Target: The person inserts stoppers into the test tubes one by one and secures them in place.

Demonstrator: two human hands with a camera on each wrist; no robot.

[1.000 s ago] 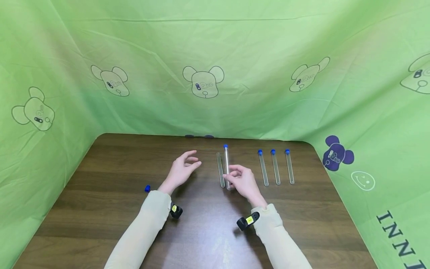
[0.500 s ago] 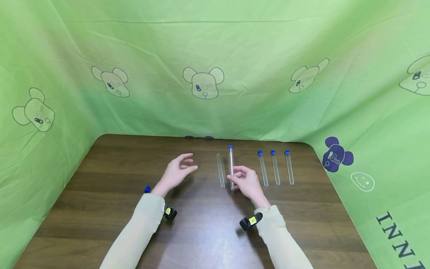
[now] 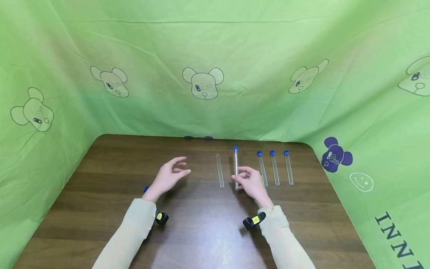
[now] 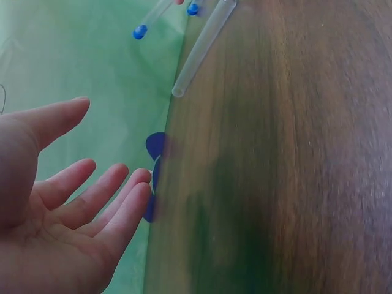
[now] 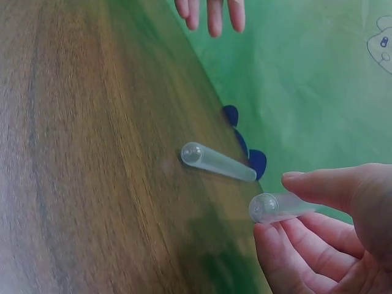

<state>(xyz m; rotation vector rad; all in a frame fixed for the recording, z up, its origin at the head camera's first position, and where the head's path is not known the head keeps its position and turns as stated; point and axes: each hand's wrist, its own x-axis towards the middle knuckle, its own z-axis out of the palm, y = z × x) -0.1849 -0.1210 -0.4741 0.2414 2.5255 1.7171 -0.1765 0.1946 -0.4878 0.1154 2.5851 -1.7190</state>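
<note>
My right hand (image 3: 251, 184) pinches a clear test tube (image 3: 236, 160) with a blue cap near its rounded lower end, the cap pointing to the far side. In the right wrist view, the thumb and fingers hold this tube (image 5: 269, 208) from both sides. An uncapped test tube (image 3: 220, 172) lies on the table just to its left. My left hand (image 3: 168, 175) hovers over the table further left, fingers loosely spread and holding nothing. Partly hidden behind the left wrist is a loose blue cap (image 3: 146, 189).
Three blue-capped test tubes (image 3: 275, 169) lie side by side to the right of my right hand. A green cloth (image 3: 205, 116) with printed bear heads rises behind the brown wooden table (image 3: 201, 239) and along both its sides.
The right hand has carried the capped test tube to the right, away from the uncapped one. The left hand has drawn back to the left and nearer, now partly covering the loose cap.
</note>
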